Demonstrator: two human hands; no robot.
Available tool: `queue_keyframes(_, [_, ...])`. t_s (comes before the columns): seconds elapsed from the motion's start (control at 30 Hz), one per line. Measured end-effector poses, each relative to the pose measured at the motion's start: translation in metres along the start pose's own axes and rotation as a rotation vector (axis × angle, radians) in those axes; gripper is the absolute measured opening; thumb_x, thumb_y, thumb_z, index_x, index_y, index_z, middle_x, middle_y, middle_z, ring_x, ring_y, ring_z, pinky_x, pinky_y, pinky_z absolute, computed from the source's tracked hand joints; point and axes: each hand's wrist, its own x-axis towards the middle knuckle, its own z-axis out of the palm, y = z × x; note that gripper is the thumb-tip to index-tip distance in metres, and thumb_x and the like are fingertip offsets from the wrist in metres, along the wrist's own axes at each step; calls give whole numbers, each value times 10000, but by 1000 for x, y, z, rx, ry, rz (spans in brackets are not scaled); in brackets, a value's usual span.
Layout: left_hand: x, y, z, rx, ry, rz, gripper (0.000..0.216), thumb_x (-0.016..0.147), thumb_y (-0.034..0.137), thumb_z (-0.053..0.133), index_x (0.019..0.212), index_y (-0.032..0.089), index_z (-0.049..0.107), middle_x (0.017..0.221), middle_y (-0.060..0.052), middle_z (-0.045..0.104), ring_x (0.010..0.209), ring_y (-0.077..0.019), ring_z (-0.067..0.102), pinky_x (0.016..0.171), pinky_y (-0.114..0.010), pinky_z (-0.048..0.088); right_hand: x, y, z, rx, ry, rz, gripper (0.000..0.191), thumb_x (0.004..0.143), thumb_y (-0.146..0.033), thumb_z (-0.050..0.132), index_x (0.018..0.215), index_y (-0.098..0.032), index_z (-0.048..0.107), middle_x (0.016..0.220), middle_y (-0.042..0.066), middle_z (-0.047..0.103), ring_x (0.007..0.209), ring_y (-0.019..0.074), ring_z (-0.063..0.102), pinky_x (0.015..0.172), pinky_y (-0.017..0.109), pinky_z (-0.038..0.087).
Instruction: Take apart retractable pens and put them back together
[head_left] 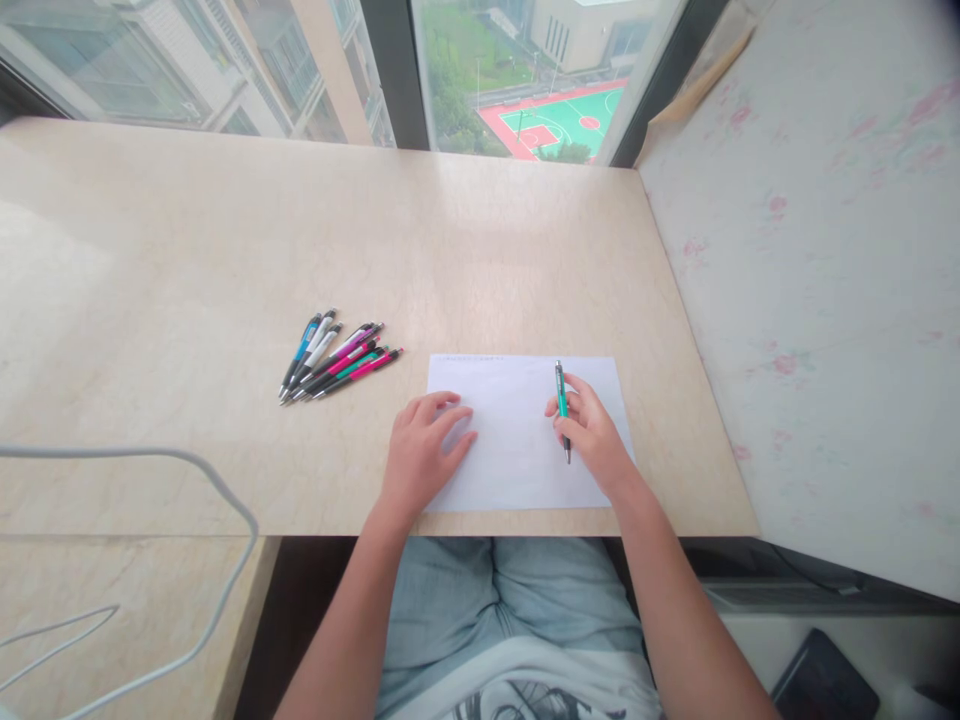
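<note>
A white sheet of paper (517, 400) lies near the front edge of a beige marble-look desk (375, 230). My left hand (424, 450) rests flat on the sheet's left edge, fingers spread and holding nothing. My right hand (592, 430) is closed round a teal and black click pen (562, 405), held over the right part of the sheet with its tip pointing toward me. A small line of faint writing runs along the top of the sheet.
Several click pens (341, 358) in blue, grey, purple, pink and green lie in a bunch left of the paper. A white cable (217, 500) loops over the desk's lower left. A wall (810, 280) borders the right side, windows the far edge.
</note>
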Motion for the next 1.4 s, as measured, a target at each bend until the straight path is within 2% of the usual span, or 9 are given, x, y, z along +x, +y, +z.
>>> queue_keyframes(0.17, [-1,0,1,7,21,-10,201,909,312,616,1081,240,693,1244,-96,635,1078,-265,603,967,-462,468,-1,3,3,-140,15,21,539,823,-337,638,1334,-218,514,1117,81,645,832,170,639,709,323,562])
queue_keyframes(0.4, [0,1,0,7,31,-3,200,913,311,612,1077,230,692,1235,-105,639,1066,-264,600,966,-471,475,-4,2,7,-239,202,-49,306,805,-412,695,992,-169,679,866,69,689,743,184,653,701,348,586])
queue_keyframes(0.47, [0,0,1,1,37,-3,199,910,309,615,1076,230,692,1231,-104,641,1066,-265,598,967,-470,477,-4,4,-8,-330,287,-99,286,819,-405,677,980,-169,698,869,73,696,753,193,655,708,358,578])
queue_keyframes(0.57, [-1,-2,1,-12,41,-8,195,905,306,620,1073,237,692,1229,-98,644,1067,-264,598,975,-471,476,0,8,-51,-538,502,-155,284,841,-375,625,1003,-160,717,920,93,699,777,208,645,713,370,555])
queue_keyframes(0.7, [-1,-3,2,-22,31,-13,188,906,302,619,1067,236,689,1237,-95,640,1080,-261,600,993,-468,468,9,13,-114,-941,719,-90,295,844,-286,546,1026,-135,723,935,125,690,848,245,617,810,407,497])
queue_keyframes(0.77, [-1,-3,2,-19,27,-12,191,909,303,615,1069,230,688,1237,-98,639,1086,-261,598,991,-464,469,14,16,-134,-1084,739,-44,319,844,-241,511,1055,-120,718,928,134,693,896,262,610,834,405,464])
queue_keyframes(0.87, [0,-2,1,-16,31,-14,191,909,305,617,1068,227,688,1228,-101,641,1094,-265,597,988,-461,472,18,20,-147,-1223,738,11,351,844,-215,500,1101,-104,712,964,155,697,900,265,607,796,377,441])
queue_keyframes(1.17, [0,-2,1,-7,34,-13,189,906,303,623,1070,232,683,1231,-98,640,1077,-263,600,983,-462,477,11,21,-151,-1361,690,95,313,873,-248,494,1032,-131,736,936,149,708,811,254,613,699,349,392])
queue_keyframes(1.4, [-1,-2,1,-8,37,-7,188,907,302,622,1069,230,684,1223,-101,643,1073,-266,597,978,-464,478,2,13,-149,-1426,709,177,338,884,-267,504,1108,-143,724,972,167,711,805,263,637,662,358,405])
